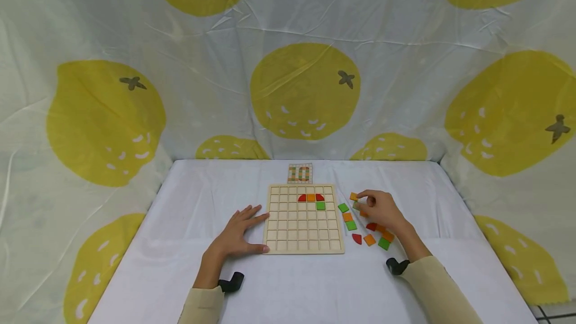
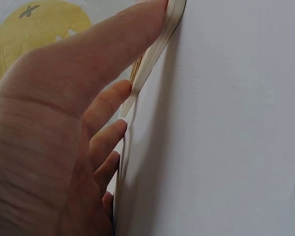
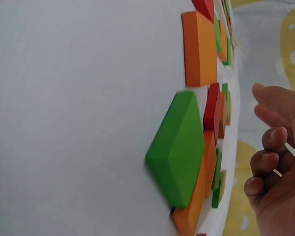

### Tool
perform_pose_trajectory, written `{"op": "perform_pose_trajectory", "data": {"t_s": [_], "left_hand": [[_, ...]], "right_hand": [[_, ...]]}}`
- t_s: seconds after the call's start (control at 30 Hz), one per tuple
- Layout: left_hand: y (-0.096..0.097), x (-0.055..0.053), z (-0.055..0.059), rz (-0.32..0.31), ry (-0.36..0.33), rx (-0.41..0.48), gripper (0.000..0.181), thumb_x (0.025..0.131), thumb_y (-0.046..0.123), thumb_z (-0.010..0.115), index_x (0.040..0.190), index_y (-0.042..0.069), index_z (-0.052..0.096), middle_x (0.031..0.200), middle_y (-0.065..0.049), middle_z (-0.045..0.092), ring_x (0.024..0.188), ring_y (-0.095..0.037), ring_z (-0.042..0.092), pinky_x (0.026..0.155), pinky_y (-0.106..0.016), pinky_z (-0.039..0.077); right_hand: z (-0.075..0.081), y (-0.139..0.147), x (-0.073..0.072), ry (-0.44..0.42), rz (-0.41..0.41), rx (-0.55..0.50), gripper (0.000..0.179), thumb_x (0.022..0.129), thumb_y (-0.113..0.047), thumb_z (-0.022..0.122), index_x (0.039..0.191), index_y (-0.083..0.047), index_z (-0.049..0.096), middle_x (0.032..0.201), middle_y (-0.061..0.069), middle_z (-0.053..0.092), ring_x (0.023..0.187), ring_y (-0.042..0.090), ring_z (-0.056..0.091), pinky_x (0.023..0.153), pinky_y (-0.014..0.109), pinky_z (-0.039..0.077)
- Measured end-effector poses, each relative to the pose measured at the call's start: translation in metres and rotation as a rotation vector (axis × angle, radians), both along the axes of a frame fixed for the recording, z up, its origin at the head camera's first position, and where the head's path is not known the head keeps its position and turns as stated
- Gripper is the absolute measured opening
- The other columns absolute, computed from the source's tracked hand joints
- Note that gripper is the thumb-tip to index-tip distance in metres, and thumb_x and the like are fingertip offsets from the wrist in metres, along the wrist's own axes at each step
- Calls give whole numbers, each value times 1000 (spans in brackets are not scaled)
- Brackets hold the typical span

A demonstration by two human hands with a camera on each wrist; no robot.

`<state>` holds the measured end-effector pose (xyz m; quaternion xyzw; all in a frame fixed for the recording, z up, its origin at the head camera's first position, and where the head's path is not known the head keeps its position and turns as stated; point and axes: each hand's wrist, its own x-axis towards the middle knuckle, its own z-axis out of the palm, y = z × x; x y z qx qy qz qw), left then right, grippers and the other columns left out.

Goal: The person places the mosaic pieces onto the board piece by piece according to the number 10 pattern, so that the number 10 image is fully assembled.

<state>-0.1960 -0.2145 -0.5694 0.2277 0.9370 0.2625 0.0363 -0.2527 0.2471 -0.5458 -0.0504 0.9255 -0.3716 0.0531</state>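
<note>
Fingers of the right hand [image 1: 382, 209] curve, parted and seemingly empty, by an orange square tile [image 1: 353, 196] right of the pale wooden grid board [image 1: 294, 234], left hand [image 1: 232, 234] spread against its edge; one careless brush could scatter neighbouring tiles

Lemon-print cloth walls [image 1: 202, 79] around a white-draped table [image 1: 306, 286].

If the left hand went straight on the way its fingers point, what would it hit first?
The wooden grid board, at its left edge. The left hand seems to touch that edge with thumb and index finger, though exact contact is hard to judge.
</note>
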Motion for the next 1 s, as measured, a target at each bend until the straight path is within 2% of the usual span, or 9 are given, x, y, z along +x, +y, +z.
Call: {"op": "perform_pose_trajectory", "data": {"t_s": [0.27, 0.43, 0.73, 1.0], "left_hand": [[-1, 1, 0, 3, -14, 3, 92, 73, 68, 81, 152, 30, 53, 166, -7, 39, 157, -37, 25, 126, -65, 18], [0, 1, 1, 2, 3, 7, 92, 72, 68, 81, 152, 30, 54, 165, -7, 40, 156, -39, 27, 125, -66, 19], [-1, 0, 3, 0, -5, 14, 92, 72, 69, 81, 151, 31, 54, 166, -7, 39, 157, -38, 25, 126, -65, 17], [-1, 1, 3, -5, -6, 15, 91, 73, 69, 80, 152, 30, 54, 165, -8, 39, 157, -39, 26, 125, -66, 17]], "right_hand": [[-10, 30, 7, 2, -71, 37, 32, 93, -31, 78, 118, -11, 73, 74, 4, 46, 65, 20, 47, 54, 25, 38], [-12, 42, 11, 24, -113, 68, 35, 93, -33, 78, 118, -9, 73, 75, 4, 47, 68, 20, 46, 56, 28, 35], [-14, 52, 16, 22, -223, 130, 48, 88, -43, 80, 116, -5, 72, 76, 6, 50, 72, 22, 46, 59, 30, 34], [-16, 54, 16, 15, -256, 153, 55, 86, -47, 81, 119, -4, 73, 76, 7, 54, 74, 22, 49, 61, 31, 36]]}}
